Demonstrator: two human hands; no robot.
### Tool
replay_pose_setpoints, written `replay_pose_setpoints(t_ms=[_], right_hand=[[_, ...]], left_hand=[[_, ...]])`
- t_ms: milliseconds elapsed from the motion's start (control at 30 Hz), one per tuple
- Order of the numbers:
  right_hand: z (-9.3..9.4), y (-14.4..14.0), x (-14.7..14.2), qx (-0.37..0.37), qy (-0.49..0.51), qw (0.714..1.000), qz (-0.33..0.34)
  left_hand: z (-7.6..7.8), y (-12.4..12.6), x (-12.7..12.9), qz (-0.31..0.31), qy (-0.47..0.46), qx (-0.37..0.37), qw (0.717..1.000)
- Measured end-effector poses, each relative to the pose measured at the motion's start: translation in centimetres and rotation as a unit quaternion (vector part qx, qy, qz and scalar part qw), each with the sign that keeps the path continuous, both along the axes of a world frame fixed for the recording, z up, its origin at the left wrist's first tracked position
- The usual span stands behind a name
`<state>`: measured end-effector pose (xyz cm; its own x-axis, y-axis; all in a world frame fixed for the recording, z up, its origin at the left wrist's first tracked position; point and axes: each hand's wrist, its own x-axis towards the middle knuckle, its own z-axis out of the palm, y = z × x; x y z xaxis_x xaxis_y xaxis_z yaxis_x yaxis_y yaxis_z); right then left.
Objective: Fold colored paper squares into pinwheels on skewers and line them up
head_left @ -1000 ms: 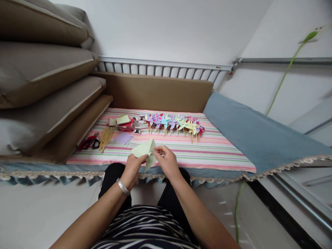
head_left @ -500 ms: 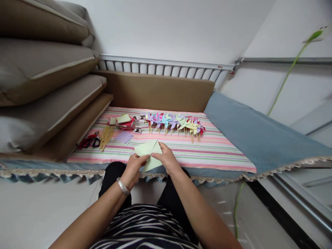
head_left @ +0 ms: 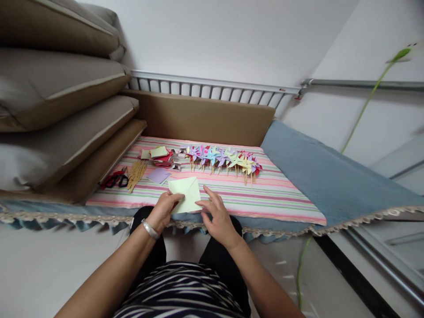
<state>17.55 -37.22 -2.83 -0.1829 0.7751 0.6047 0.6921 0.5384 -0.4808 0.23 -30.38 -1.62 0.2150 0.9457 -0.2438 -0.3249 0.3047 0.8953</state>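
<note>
A pale green square of paper (head_left: 188, 194) with diagonal slits or creases is held over the cloth's front edge. My left hand (head_left: 166, 206) pinches its left side between thumb and fingers. My right hand (head_left: 217, 216) is off its right side with the fingers spread, a fingertip close to the paper's edge; whether it touches I cannot tell. Just beyond lies a small stack of purple paper (head_left: 159, 176). Several finished paper pinwheels (head_left: 225, 158) on sticks lie in a row farther back.
Left of the purple paper are wooden sticks (head_left: 136, 175) and scissors (head_left: 115, 179). Red and pale green paper squares (head_left: 160, 154) lie behind, beside small metallic pieces (head_left: 178, 160). Grey cushions (head_left: 66, 119) are stacked at left. A striped cloth (head_left: 265, 198) covers the blue bedding (head_left: 324, 172).
The right hand has let go of the green paper and moved slightly right and down, its fingers opening. The paper has shifted a little left and now lies flatter, in the left hand alone.
</note>
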Motion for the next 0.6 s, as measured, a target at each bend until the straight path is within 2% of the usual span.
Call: replay_pose_setpoints(t_ms=[100,267,600], right_hand=[[-0.3,0.2,-0.3,0.006,-0.006,1.0,-0.024],[0.2,0.7,-0.7,0.01,0.017,0.999,-0.026],[0.0,1.9,-1.4,-0.077,0.14,0.985,-0.065]], left_hand=[[-0.1,0.1,0.1,-0.014,0.02,0.005,1.0],[-0.5,0.1,0.1,-0.012,0.055,0.018,0.998],[-0.6,-0.5,1.1,-0.054,0.077,0.036,0.995]])
